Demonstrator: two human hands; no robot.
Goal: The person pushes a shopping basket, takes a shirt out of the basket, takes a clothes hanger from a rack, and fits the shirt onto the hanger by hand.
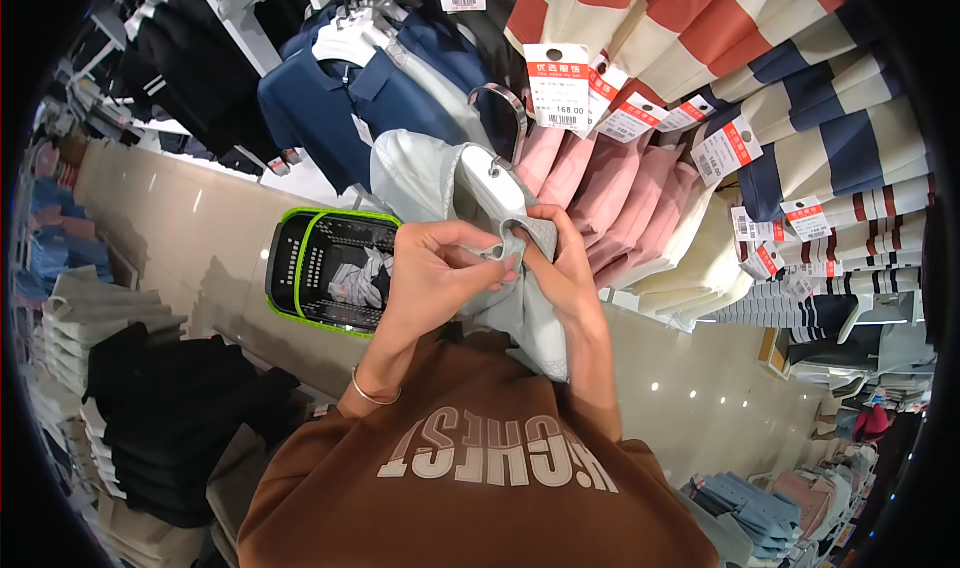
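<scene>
A pale grey garment [415, 173], probably a shirt or jacket, is on a white hanger [492, 180] in front of my chest. My left hand [428, 273], with a bracelet at its wrist, is closed in a pinch at the garment's front edge. Something small may lie between its fingertips, too small to make out. Close beside it, my right hand [562, 273] grips the other side of the front, its thumb pressed on the cloth. The lower part of the garment hangs down past both hands.
A black basket with a green rim [275, 268] stands on the floor at left, grey cloth [360, 280] inside. Navy polo shirts [375, 98] hang ahead. Folded pink clothes [630, 188] and price tags [557, 86] are at right. Dark folded clothes [160, 418] lie lower left.
</scene>
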